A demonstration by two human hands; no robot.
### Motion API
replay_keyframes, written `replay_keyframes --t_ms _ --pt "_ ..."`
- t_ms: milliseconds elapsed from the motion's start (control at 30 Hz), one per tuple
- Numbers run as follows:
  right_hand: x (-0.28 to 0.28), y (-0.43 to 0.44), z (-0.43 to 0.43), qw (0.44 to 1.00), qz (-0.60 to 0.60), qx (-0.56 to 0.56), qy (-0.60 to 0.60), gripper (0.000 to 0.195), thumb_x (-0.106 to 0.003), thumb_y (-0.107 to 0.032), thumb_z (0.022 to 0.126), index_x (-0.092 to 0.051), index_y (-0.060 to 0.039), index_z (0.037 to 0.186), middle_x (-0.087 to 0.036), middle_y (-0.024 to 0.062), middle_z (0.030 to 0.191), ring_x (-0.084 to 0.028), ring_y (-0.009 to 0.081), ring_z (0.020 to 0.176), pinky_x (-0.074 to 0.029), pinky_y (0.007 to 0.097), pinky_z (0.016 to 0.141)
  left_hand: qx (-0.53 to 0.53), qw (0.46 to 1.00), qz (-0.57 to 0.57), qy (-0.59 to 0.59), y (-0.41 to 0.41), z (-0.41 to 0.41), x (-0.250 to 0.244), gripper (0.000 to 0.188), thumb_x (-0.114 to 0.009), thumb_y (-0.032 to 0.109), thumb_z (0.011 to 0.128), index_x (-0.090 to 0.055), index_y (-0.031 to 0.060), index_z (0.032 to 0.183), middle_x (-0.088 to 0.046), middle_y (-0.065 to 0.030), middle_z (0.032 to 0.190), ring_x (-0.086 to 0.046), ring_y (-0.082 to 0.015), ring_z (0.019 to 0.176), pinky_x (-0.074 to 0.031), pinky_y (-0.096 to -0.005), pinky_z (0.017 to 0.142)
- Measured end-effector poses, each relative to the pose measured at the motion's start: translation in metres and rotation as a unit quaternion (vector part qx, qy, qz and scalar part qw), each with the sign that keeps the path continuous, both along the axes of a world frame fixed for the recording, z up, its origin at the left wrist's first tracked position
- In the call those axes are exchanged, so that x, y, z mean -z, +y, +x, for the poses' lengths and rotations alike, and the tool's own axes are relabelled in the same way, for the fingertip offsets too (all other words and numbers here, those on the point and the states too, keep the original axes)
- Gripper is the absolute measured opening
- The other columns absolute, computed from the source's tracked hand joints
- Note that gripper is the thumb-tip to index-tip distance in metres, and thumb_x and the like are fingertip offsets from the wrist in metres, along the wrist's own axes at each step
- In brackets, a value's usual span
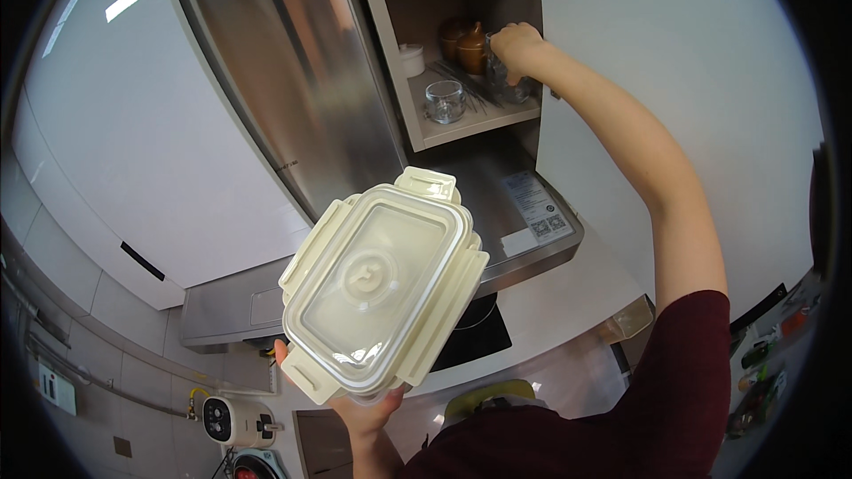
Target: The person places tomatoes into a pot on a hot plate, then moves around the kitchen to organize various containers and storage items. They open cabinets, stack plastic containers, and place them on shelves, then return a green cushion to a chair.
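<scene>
My left hand (366, 412) grips a food storage container (379, 279) from below; its clear lid has cream clip flaps, some standing outward. My right hand (519, 50) reaches into an open wall cabinet, its fingers over the top of a clear glass vessel (499, 73) at the right of the shelf. Whether the fingers are closed on it cannot be told. Left of it stand brown lidded pots (471, 50), dark thin sticks (469, 83), a clear glass cup (445, 102) and a white lidded pot (412, 60).
A steel range hood (532, 259) with a printed sheet juts out under the cabinet, above a black cooktop (479, 336) on the counter. White cabinet doors (652, 100) flank the shelf on the right. An air fryer (239, 422) stands lower left.
</scene>
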State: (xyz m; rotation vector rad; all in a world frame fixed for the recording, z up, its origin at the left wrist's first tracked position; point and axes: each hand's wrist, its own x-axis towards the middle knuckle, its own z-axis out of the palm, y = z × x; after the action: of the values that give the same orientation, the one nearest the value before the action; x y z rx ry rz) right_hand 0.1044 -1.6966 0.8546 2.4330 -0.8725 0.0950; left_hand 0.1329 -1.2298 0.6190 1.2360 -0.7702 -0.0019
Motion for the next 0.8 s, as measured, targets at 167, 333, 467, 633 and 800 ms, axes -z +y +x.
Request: replay_keyframes --t_ms 167,333,467,633,800 --pt "-0.001 0.0 0.005 0.997 0.071 -0.007 -0.021 0.043 -0.088 -0.013 0.057 -0.071 0.0014 0.094 -0.07 0.0148 0.098 -0.067 0.0293 0.097 -0.055 0.0378 0.081 0.002 1.0 0.001 -0.002 0.001 0.0 -0.001 0.137 -0.092 0.032 0.054 0.006 0.0091 0.147 -0.031 -0.0148 0.139 -0.041 -0.027 0.124 -0.038 -0.0442 0.102" --pt "0.0 -0.021 0.006 0.997 0.069 -0.022 -0.001 0.046 -0.088 -0.015 0.057 -0.068 0.0015 0.095 -0.069 0.0153 0.098 -0.066 0.0316 0.097 -0.053 0.0392 0.082 0.011 1.0 0.002 -0.006 -0.001 0.001 -0.003 0.137 -0.092 0.032 0.054 0.006 0.0091 0.147 -0.031 -0.0148 0.139 -0.041 -0.0271 0.124 -0.037 -0.0443 0.102" --pt "-0.002 -0.044 0.002 0.99 0.137 -0.046 -0.005 0.047 -0.087 -0.018 0.055 -0.068 0.0011 0.093 -0.069 0.0147 0.094 -0.066 0.0323 0.095 -0.053 0.0393 0.079 0.017 1.0 0.002 -0.002 0.0 -0.001 -0.001 0.137 -0.092 0.032 0.054 0.006 0.0091 0.147 -0.031 -0.0148 0.139 -0.041 -0.0272 0.124 -0.037 -0.0444 0.102" --pt "-0.013 -0.032 0.001 0.988 0.139 -0.034 -0.051 0.048 -0.087 -0.021 0.058 -0.067 0.0018 0.094 -0.069 0.0165 0.098 -0.065 0.0318 0.098 -0.053 0.0401 0.08 0.013 1.0 0.005 -0.001 -0.001 -0.001 -0.003 0.137 -0.092 0.031 0.054 0.006 0.0091 0.147 -0.031 -0.0148 0.139 -0.04 -0.0273 0.124 -0.037 -0.0445 0.102" --pt "-0.018 -0.022 0.003 0.989 0.133 -0.009 -0.062 0.051 -0.085 -0.018 0.059 -0.063 0.0001 0.102 -0.067 0.016 0.105 -0.063 0.0316 0.102 -0.051 0.0427 0.086 0.012 1.0 0.009 -0.003 -0.006 -0.001 -0.004 0.137 -0.091 0.031 0.054 0.006 0.009 0.147 -0.031 -0.0148 0.139 -0.04 -0.0273 0.125 -0.037 -0.0446 0.103"
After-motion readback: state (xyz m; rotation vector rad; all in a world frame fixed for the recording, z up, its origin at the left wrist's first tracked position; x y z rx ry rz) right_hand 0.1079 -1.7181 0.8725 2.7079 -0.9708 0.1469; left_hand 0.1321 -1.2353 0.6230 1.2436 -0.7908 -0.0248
